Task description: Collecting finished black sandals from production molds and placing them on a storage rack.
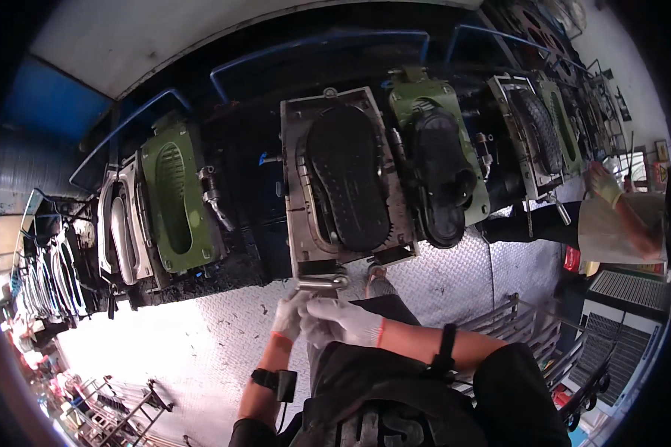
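Observation:
My left hand (pixel 288 316) and my right hand (pixel 344 322), both in white gloves, meet in front of my body with fingers curled together. Whatever they pinch, if anything, is hidden between them. Just beyond them a metal handle (pixel 320 284) sticks out at the near end of a steel mould (pixel 294 223); whether my left fingertips touch it I cannot tell. A black shoe sole (pixel 347 175) lies in that mould, its tread side up. To the right, a black sandal-like piece (pixel 441 175) rests on a green mould plate (pixel 425 93) and overhangs its near end.
Left stand another green mould plate (pixel 173 201) and a metal mould half (pixel 123 223). Far right, a co-worker's gloved hand (pixel 604 185) is by another mould (pixel 525 141). Blue bars (pixel 317 39) run behind. A metal rack (pixel 514 328) and a louvred unit (pixel 611 335) stand at right.

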`<state>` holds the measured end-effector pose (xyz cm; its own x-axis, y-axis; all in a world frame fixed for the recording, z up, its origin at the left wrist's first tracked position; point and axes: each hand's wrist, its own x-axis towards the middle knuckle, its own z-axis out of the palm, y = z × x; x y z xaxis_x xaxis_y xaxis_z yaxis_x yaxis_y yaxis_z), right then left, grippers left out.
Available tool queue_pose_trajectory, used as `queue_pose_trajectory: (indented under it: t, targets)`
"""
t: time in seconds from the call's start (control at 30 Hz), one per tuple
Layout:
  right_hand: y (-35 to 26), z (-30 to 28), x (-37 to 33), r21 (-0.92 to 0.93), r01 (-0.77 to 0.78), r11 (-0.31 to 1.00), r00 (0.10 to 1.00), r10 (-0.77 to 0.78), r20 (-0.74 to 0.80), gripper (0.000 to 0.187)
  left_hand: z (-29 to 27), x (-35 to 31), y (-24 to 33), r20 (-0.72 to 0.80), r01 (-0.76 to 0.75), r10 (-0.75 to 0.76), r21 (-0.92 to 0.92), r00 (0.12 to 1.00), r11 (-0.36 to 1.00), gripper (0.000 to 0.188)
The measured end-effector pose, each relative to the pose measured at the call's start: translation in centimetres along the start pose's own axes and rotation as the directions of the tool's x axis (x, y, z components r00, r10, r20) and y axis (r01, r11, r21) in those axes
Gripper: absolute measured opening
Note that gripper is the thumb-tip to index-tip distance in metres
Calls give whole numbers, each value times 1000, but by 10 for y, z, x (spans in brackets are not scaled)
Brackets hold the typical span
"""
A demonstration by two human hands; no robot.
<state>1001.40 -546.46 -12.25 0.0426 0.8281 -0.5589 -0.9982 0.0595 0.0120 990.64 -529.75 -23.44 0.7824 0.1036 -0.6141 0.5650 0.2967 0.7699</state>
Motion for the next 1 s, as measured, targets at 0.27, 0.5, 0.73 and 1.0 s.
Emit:
queue_pose_trajectory:
  t: [0.27,0.5,0.73,1.0]
  targets:
    - [-56,38,-40,-954,226,196,590,-807,-26,22,-14,-49,-17,-112,108,-286,-750,952,652,43]
    - [-104,20,-7,-793,-348,-501,377,-849,370,79,77,106,30,-479,-2,-89,-186,873,983,51]
    - [-108,5,-4,-736,-418,-533,403,-834,376,82,87,193,71,-683,-384,382,159,623,910,52]
    - [-117,14,3,-726,-411,-551,478,-809,343,85,89,210,49,82,-176,280,-605,956,777,57]
